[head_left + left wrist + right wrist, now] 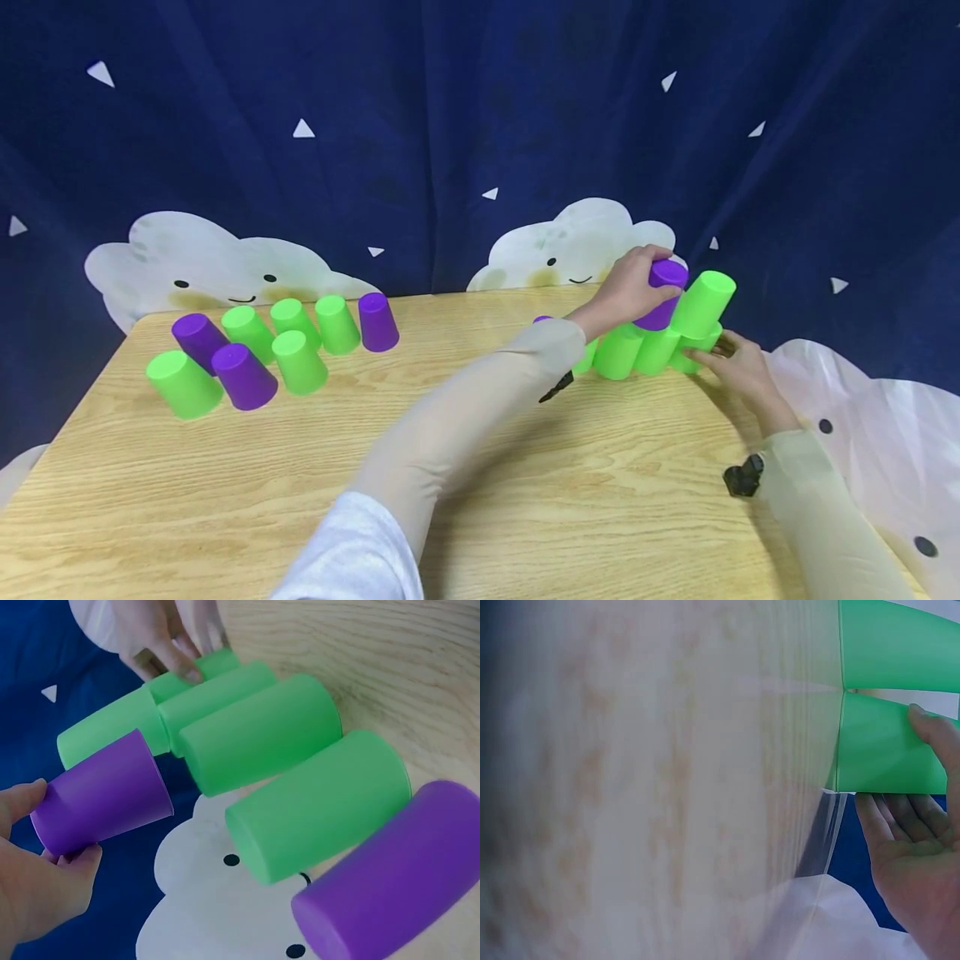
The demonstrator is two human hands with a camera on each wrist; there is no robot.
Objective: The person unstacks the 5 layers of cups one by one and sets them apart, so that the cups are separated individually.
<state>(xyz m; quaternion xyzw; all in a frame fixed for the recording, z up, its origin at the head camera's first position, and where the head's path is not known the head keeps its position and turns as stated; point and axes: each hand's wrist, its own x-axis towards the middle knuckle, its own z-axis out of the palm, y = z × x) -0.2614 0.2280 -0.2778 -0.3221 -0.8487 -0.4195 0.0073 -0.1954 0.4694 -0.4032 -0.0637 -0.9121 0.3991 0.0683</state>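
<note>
My left hand (628, 287) grips an upside-down purple cup (658, 310) near its base, thumb and fingers on opposite sides. In the left wrist view this purple cup (105, 796) appears raised above the row, beside an upper green cup (112, 727). That upper green cup (705, 302) stands upside down on the right end of a row of inverted cups. Low at that end, my right hand (738, 371) holds the end green cup (892, 746), with its thumb on the front and fingers along the outer side. My left forearm partly hides the row's left end.
On the table's left stands a group of several upside-down green cups (302, 364) and purple cups (243, 377). A dark blue curtain (420, 125) with white clouds hangs behind the wooden table (225, 500). A purple cup (397, 877) stands at the row's left end.
</note>
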